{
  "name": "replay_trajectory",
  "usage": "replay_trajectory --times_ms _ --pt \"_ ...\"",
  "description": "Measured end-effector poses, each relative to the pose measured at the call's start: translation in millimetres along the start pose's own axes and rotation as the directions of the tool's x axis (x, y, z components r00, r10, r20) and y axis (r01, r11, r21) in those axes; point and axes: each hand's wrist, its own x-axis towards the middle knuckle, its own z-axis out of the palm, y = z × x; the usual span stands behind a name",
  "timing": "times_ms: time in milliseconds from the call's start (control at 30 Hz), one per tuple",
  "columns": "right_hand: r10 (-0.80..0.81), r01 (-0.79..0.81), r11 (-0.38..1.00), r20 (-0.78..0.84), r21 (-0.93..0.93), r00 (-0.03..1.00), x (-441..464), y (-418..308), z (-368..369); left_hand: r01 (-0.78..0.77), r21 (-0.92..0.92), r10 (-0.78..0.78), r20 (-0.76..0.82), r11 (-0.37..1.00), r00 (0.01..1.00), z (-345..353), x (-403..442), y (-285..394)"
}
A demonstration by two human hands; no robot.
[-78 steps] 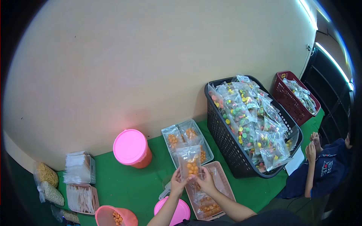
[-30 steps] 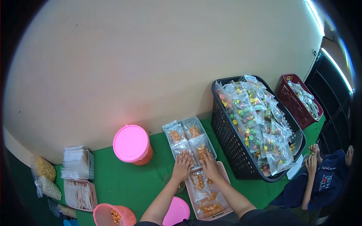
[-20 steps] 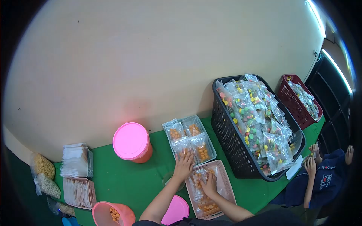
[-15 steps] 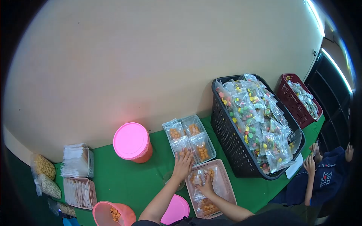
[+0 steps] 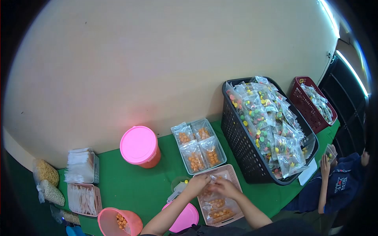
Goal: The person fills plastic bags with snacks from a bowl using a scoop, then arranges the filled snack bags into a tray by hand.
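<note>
My left hand (image 5: 201, 183) and my right hand (image 5: 226, 188) are close together over the far end of a pink basket tray (image 5: 233, 177). Between them shows a clear plastic snack bag (image 5: 213, 177), and the fingers of both hands are closed on it. Part of that bag is hidden under my hands. Nearer me in the same tray lie more bags of orange round snacks (image 5: 216, 203). Just beyond, a pale grey tray (image 5: 225, 159) carries several similar bags (image 5: 195, 160) laid side by side.
Right of the trays stands a large black basket (image 5: 241, 144) heaped with bags of colourful snacks, with a maroon basket (image 5: 315, 118) behind. A pink-lidded tub (image 5: 138, 145), a pink lid (image 5: 185, 217) and a tilted pink tub (image 5: 130, 217) stand left. Another person (image 5: 344, 183) holds a bag at right.
My left hand has left the bags in the grey tray and come down to the pink tray. My right hand has shifted slightly right, meeting it. The other person's bag is raised.
</note>
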Motion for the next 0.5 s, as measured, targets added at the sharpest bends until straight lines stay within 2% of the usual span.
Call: replay_trajectory --times_ms 33,100,133,167,200,233,267,300,333,367,433,467,500 --pt "0.007 -0.007 1.0 -0.002 0.002 1.0 0 14 2 0.091 -0.053 -0.098 -0.164 0.994 0.981 -5 -8 0" --pt "-0.001 0.089 0.974 -0.389 0.206 0.921 6 45 3 0.198 -0.239 -0.288 -0.443 0.951 0.849 -22 -17 -8" --pt "0.264 -0.11 0.839 -0.222 0.532 0.938 7 52 2 0.202 -0.354 -0.377 -0.545 0.913 0.749 -32 -19 -17" --pt "0.266 -0.108 0.838 -0.227 0.535 0.937 9 61 4 0.131 -0.601 -0.534 -0.563 0.788 0.631 -30 -16 -36" --pt "0.075 -0.035 0.991 -0.322 0.129 0.944 12 73 10 0.021 -0.793 -0.688 -0.515 0.609 0.51 -27 -11 -58" --pt "-0.135 0.033 0.953 -0.324 -0.3 0.936 12 83 19 -0.021 -0.927 -0.81 -0.338 0.374 0.48 -24 -10 -81" --pt "-0.137 0.037 0.954 -0.325 -0.296 0.936 10 79 24 -0.009 -0.983 -0.849 -0.161 0.181 0.504 -20 -8 -96" --pt "-0.096 -0.028 0.921 -0.294 -0.389 0.951 10 69 27 0.005 -1.0 -0.85 0.016 -0.016 0.526 -20 -4 -106" --pt "-0.055 -0.085 0.872 -0.269 -0.483 0.961 12 60 25 -0.002 -1.0 -0.85 0.003 -0.005 0.527 -18 1 -111" --pt "-0.07 -0.076 0.869 -0.274 -0.489 0.959 15 59 22 0.05 -0.999 -0.839 0.044 -0.021 0.542 -16 7 -112" --pt "0.072 -0.176 0.892 -0.253 -0.417 0.965 16 59 20 0.101 -0.994 -0.829 0.086 -0.035 0.553 -4 20 -120" --pt "0.163 -0.197 0.921 -0.128 -0.336 0.978 17 61 14 0.004 -0.995 -0.854 0.089 -0.101 0.513 3 29 -127" --pt "0.163 -0.198 0.92 -0.129 -0.337 0.978 16 56 8 -0.094 -0.982 -0.875 0.1 -0.164 0.474 10 37 -135"
